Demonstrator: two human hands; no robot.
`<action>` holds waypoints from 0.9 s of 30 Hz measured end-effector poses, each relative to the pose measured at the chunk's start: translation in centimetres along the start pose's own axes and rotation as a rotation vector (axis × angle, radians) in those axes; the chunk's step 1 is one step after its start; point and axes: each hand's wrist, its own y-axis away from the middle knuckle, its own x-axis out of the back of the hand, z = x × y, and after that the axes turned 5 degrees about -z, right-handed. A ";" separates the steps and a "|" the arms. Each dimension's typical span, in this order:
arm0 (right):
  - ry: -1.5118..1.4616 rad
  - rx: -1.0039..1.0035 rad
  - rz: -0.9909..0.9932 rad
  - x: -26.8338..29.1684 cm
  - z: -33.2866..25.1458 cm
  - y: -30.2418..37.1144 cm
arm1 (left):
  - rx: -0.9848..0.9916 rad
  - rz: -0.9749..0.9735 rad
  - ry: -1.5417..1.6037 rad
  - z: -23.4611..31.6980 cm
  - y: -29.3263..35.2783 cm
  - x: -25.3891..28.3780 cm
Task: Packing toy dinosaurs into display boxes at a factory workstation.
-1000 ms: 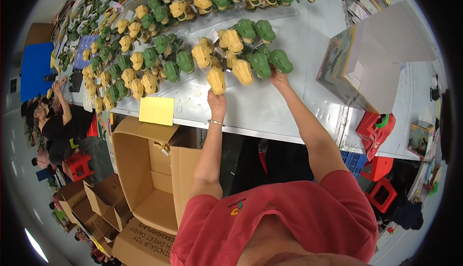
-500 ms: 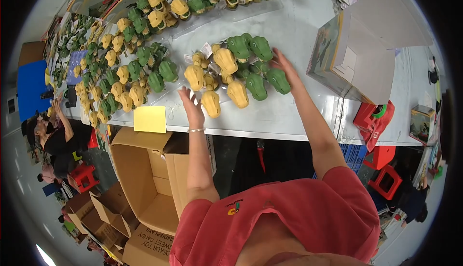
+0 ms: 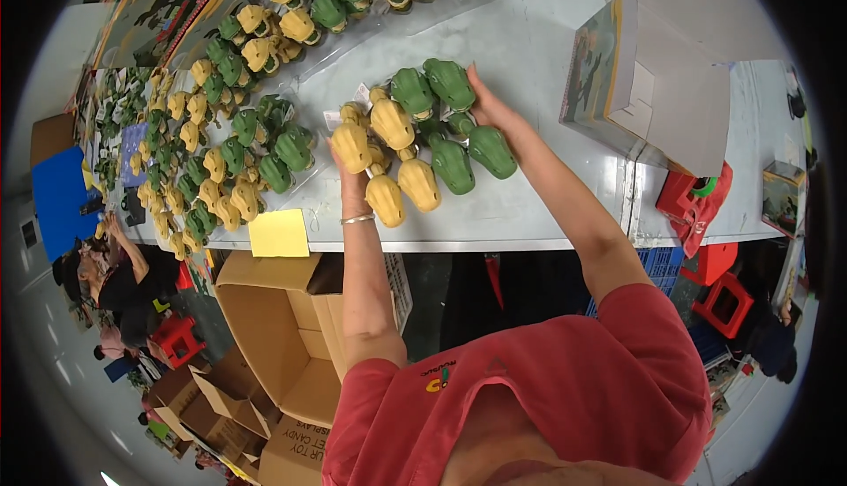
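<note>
A tight cluster of toy dinosaurs with large heads stands on the table in front of me, yellow toys [image 3: 386, 127] on the left and green toys [image 3: 451, 164] on the right. My left hand [image 3: 351, 188] presses against the cluster's left side, its fingers largely hidden behind a yellow head. Against the right side lies my right hand [image 3: 496, 108], thumb by the far green head and the other fingers partly hidden. Between them the two hands grip the group. Small white tags show at its far left.
Rows of similar toys [image 3: 231, 146] fill the table's left and far side, some on clear plastic trays. An open printed box [image 3: 600, 71] stands at right, near a red cloth [image 3: 706, 213]. A yellow card [image 3: 279, 233] lies at the front edge, above open cartons [image 3: 282, 345].
Both hands have closed in on the cluster from the sides; the left was apart from it with spread fingers. The toys now sit closer together, and the whole view has shifted slightly.
</note>
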 end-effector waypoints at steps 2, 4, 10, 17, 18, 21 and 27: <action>0.004 0.005 0.014 -1.7 0.5 0.4 | -0.006 0.034 0.039 -0.3 -0.2 0.4; 0.015 0.028 0.064 -2.4 -0.5 1.3 | 0.055 -0.005 0.310 1.1 -0.2 -2.0; -0.015 0.026 0.057 -5.7 -1.0 3.4 | -0.037 -0.028 0.176 2.5 0.4 -1.6; -0.101 0.146 0.125 -8.9 -1.0 9.8 | -0.089 -0.126 -0.162 4.2 3.3 -1.1; -0.098 0.186 0.154 -9.1 -1.9 11.6 | -0.097 -0.174 -0.155 5.4 3.8 -2.6; -0.144 0.244 0.062 -11.7 -5.4 16.9 | 0.020 -0.303 0.155 9.1 4.3 -5.6; 0.093 0.485 0.229 -11.8 -15.3 25.7 | 0.106 -0.560 0.192 21.8 8.1 -20.1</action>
